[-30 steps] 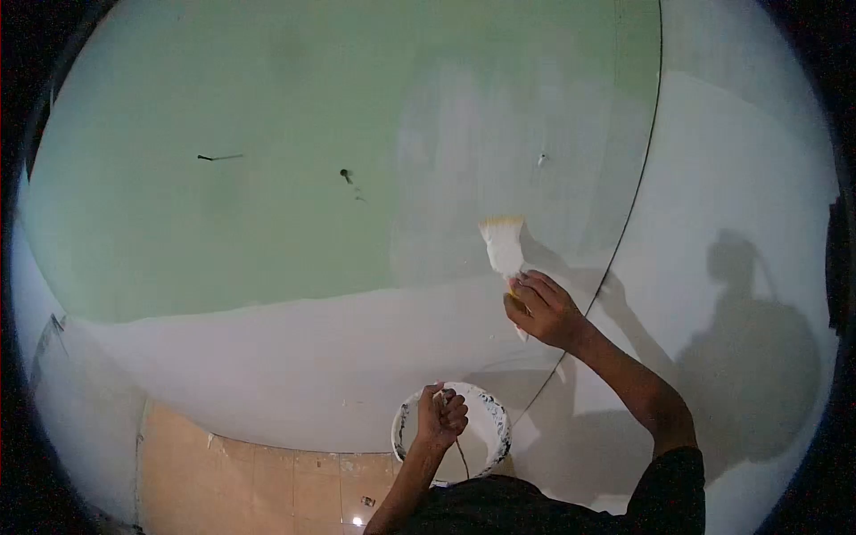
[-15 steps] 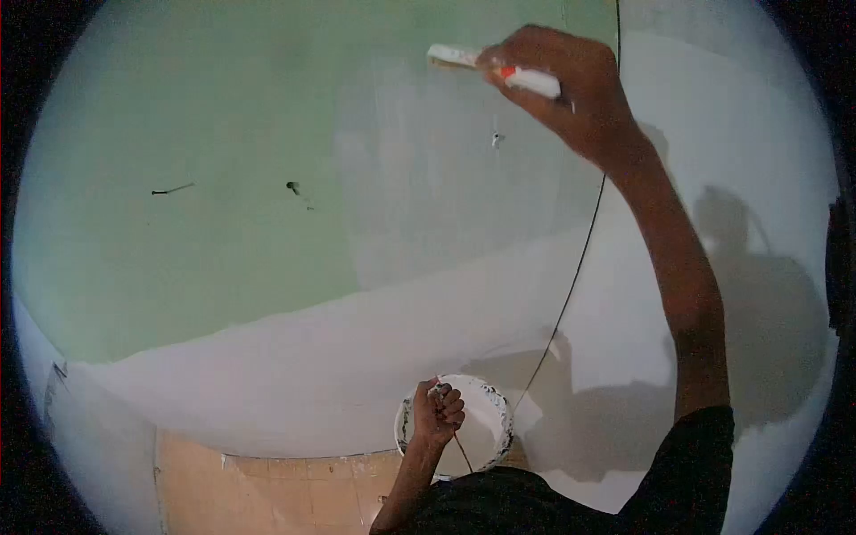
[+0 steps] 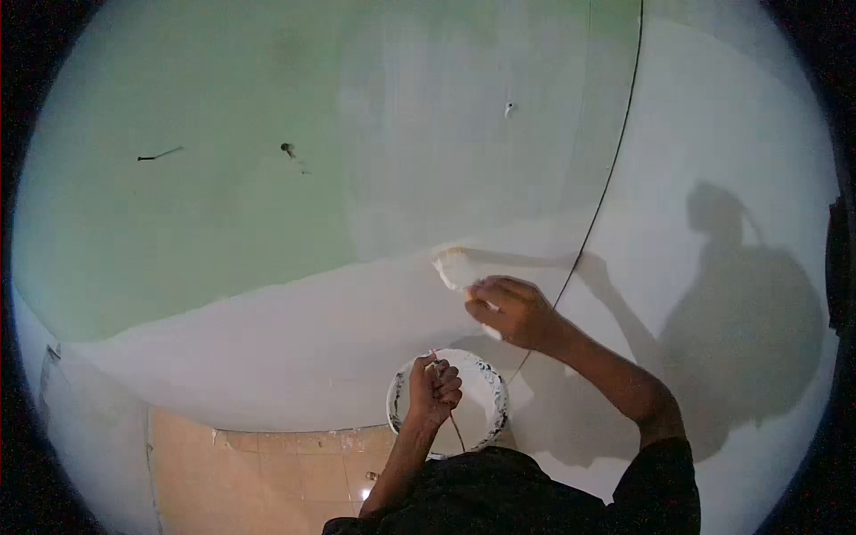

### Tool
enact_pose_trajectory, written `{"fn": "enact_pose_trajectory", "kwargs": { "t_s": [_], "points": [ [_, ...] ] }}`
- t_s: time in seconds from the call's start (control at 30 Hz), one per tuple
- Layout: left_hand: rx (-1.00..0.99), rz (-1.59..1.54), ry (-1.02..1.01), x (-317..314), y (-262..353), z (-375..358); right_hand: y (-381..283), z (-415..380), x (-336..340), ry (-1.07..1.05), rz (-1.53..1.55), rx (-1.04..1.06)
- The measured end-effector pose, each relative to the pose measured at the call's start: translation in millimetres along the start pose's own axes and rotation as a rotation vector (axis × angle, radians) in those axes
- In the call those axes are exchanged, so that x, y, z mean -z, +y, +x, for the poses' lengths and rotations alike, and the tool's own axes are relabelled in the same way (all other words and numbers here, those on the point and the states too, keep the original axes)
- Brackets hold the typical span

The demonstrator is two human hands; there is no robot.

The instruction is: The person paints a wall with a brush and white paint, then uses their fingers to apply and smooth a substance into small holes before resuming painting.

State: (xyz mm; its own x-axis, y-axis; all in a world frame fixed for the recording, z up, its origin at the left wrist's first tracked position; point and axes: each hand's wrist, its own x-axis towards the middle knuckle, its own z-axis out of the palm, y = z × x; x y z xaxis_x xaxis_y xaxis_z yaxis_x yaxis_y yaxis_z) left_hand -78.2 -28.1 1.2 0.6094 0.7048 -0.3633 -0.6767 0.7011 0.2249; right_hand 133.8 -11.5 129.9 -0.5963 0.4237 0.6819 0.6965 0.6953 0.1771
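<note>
My right hand (image 3: 514, 312) is closed around the handle of a paintbrush (image 3: 453, 269), whose white, paint-loaded bristles point up and left, at the painted wall in front of me. Lower down, my left hand (image 3: 434, 390) makes a fist over the near side of a white paint bucket (image 3: 500, 403). A thin cord-like handle runs down from that fist across the bucket's mouth, and I take it to be the bucket's handle. Dark and white paint marks speckle the bucket's rim. Pale paint shows inside.
The wall (image 3: 196, 232) is green at left, with a whitish coated patch (image 3: 446, 152) and a white lower band. A nail (image 3: 160, 154), a dark peg (image 3: 287, 151) and a whitened peg (image 3: 509, 109) stick out. A dark cable (image 3: 615, 147) runs along the corner. Tiled floor (image 3: 276, 473) lies below.
My right hand has come down with the paintbrush from high on the whitish patch to the lower white band. My left hand stays at the bucket. The view has shifted slightly.
</note>
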Motion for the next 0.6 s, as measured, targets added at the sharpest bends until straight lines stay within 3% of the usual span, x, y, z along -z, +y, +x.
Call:
{"fn": "enact_pose_trajectory", "kwargs": {
  "t_s": [0.07,0.17,0.27,0.33,0.37,0.4,0.47,0.6],
  "points": [
    [-0.021,0.030,0.041,0.3,-2.6,1.9,32.4,13.7,30.2,-0.047,0.019,-0.046],
    [-0.014,0.052,0.035,-6.2,-1.4,-0.5,60.6,72.5,102.0,0.092,0.008,-0.016],
    [0.000,-0.007,-0.007,-1.4,-1.8,2.5,61.4,96.2,113.8,0.313,-0.248,0.157],
    [-0.003,0.004,-0.026,6.2,0.1,2.8,46.9,81.4,104.9,0.335,-0.295,0.154],
    [0.002,-0.017,-0.046,10.4,0.4,4.0,37.9,67.7,89.0,0.336,-0.224,0.031],
    [0.001,-0.042,-0.066,12.6,0.1,5.9,29.9,56.4,73.3,0.346,-0.286,0.095],
    [-0.012,-0.060,-0.014,3.7,0.2,2.6,20.8,28.6,22.2,0.346,-0.218,0.019],
    [-0.015,-0.037,0.050,0.8,1.1,-0.1,-4.9,-7.6,-29.8,0.175,-0.178,0.031]
  ]
}}
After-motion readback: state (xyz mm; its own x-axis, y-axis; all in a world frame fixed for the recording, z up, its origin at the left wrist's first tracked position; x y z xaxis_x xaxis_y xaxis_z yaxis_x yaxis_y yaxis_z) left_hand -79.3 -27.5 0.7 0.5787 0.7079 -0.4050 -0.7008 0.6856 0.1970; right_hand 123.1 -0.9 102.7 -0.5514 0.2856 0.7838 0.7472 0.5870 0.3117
